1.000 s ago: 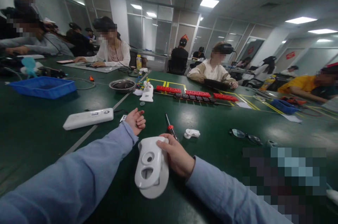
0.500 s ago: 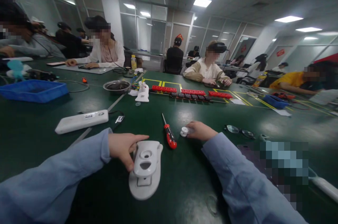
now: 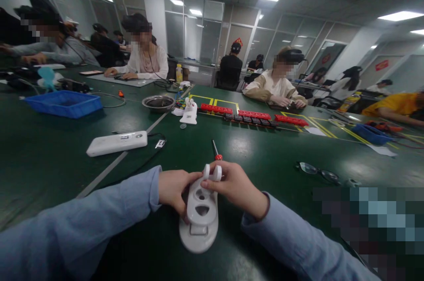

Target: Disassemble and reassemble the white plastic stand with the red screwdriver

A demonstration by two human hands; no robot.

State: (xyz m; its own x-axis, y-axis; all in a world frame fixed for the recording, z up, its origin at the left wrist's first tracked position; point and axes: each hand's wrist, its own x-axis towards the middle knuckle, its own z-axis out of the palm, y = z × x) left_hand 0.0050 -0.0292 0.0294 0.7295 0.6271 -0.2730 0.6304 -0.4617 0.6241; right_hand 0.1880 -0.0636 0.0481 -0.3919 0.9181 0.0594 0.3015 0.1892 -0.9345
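My left hand (image 3: pixel 175 188) grips the left edge of a white plastic base (image 3: pixel 198 242), long and rounded, with a round hole, a wider opening and a wire loop on its upper plate. Pinched in my right hand (image 3: pixel 236 186) is a small white two-pronged plastic part (image 3: pixel 217 173). It is over the far end of the base, by the round hole; whether the two touch, I cannot tell. Just behind my right hand lies a screwdriver (image 3: pixel 216 150), its red handle mostly hidden by that hand.
On the green table (image 3: pixel 139 201), a white oblong device (image 3: pixel 115 143) with a cable is at left. Beyond are a blue tray (image 3: pixel 71 111), a metal bowl (image 3: pixel 158 108) and red plastic strips (image 3: pixel 253 114). Eyeglasses (image 3: pixel 318 170) lie right. Several people sit around.
My right hand has brought the small white part from beside the screwdriver over to the base. My left hand stays at the base. The view has shifted somewhat.
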